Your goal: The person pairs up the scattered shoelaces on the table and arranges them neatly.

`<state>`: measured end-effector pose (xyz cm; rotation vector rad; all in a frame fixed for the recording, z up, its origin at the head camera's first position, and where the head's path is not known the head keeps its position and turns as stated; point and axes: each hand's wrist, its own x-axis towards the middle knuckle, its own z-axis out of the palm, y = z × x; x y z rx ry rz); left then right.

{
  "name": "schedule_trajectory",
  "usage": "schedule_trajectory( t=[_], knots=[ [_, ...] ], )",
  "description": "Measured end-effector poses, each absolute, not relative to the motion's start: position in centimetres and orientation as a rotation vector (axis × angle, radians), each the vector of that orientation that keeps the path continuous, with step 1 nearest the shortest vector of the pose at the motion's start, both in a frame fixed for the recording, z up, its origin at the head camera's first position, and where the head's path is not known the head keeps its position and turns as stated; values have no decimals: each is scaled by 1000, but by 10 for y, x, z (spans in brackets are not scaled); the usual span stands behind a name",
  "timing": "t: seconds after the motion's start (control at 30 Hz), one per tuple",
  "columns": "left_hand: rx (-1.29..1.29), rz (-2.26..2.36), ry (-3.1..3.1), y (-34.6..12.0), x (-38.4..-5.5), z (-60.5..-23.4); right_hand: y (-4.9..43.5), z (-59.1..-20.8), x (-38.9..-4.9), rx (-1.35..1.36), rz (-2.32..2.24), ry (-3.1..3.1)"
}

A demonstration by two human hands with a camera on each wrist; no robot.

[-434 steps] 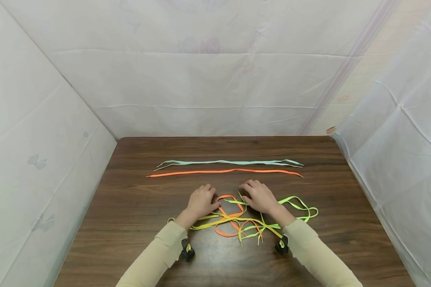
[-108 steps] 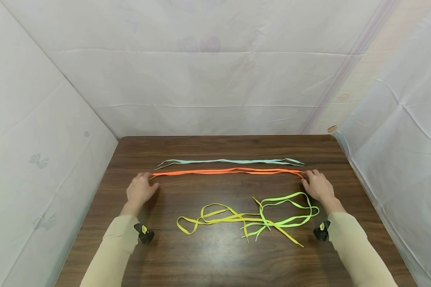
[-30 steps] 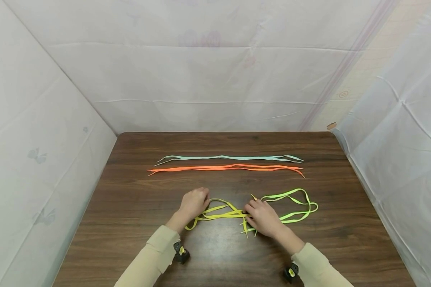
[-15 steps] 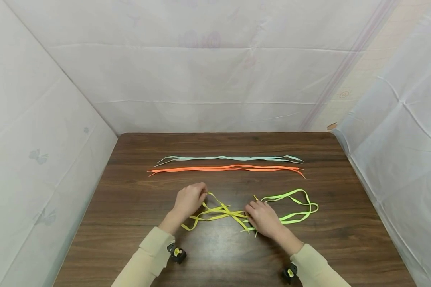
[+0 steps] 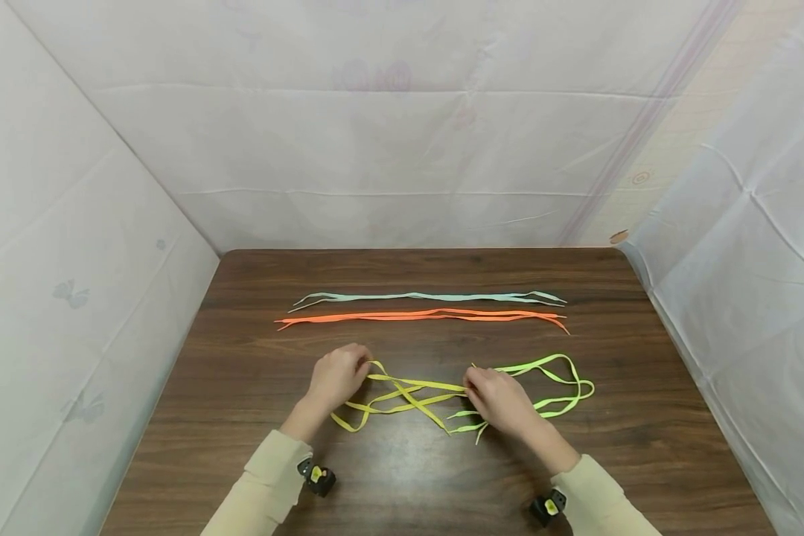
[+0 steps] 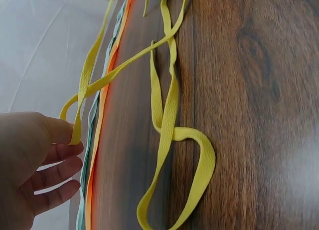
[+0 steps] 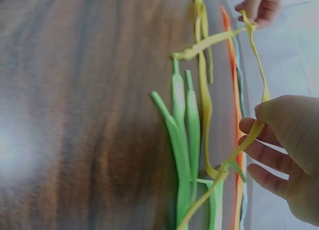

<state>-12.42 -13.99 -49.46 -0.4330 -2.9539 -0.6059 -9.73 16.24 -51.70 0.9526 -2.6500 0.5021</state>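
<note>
My left hand (image 5: pixel 337 378) pinches a loop of a flat yellow shoelace (image 6: pixel 87 70) between thumb and forefinger, the other fingers loosely bent. Farther along the same lace, my right hand (image 5: pixel 502 400) holds it between thumb and fingers, and a stretch hangs raised between the two hands. Below, another yellow shoelace (image 6: pixel 170 103) lies on the table in a loose loop, crossing under the held one. Lime-green shoelaces (image 7: pixel 179 132) lie looped beneath and beside the right hand, which partly hides them in the head view.
Past the hands, orange shoelaces (image 5: pixel 402 316) lie stretched side by side across the brown wooden table (image 5: pixel 402 491). Behind them runs a parallel set of pale blue shoelaces (image 5: pixel 375 298). White sheeting (image 5: pixel 402 149) surrounds the table's back and sides.
The left hand has drawn its yellow lace leftward, and the right hand has lifted a stretch of it. Earlier, the second orange lace was laid alongside the first.
</note>
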Motion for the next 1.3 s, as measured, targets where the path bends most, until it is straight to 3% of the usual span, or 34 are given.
schedule_trajectory(
  t=[1.3],
  knots=[
    [-190, -551, -2978, -199, -120, -494, 233, -501, -110, 794, 459, -2708]
  ],
)
